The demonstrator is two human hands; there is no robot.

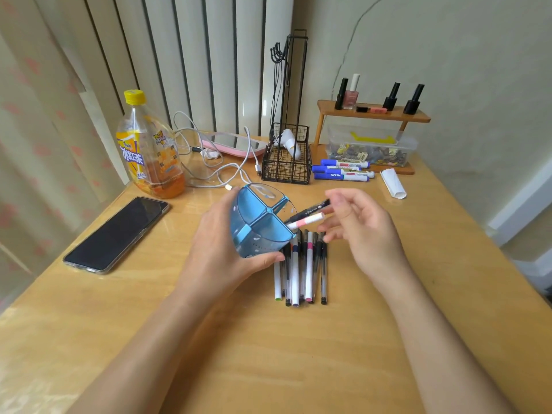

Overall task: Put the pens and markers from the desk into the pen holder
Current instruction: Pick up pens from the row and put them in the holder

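Head cam: right hand [363,227] fingers pinch two pens, a black pen [310,211] and a white pen w/ pink band [306,221], tips aimed at 8 o'clock, ends at the mouth of the pen holder [258,222]. Left hand [222,252] wraps the blue holder from its 8 o'clock side, thumb along the bottom edge; holder is tilted, opening facing the right hand, cross divider showing four compartments. Can't tell which compartment the tips enter. Just under both hands, at 6 o'clock from the holder, a row of pens [301,268] lies side by side on the desk [268,354], approx. parallel, caps toward the person. At 1 o'clock, three blue markers [343,170] lie stacked beside a black wire basket [286,162]. Phone [116,234] at 9 o'clock, tea bottle [152,147] at 11.
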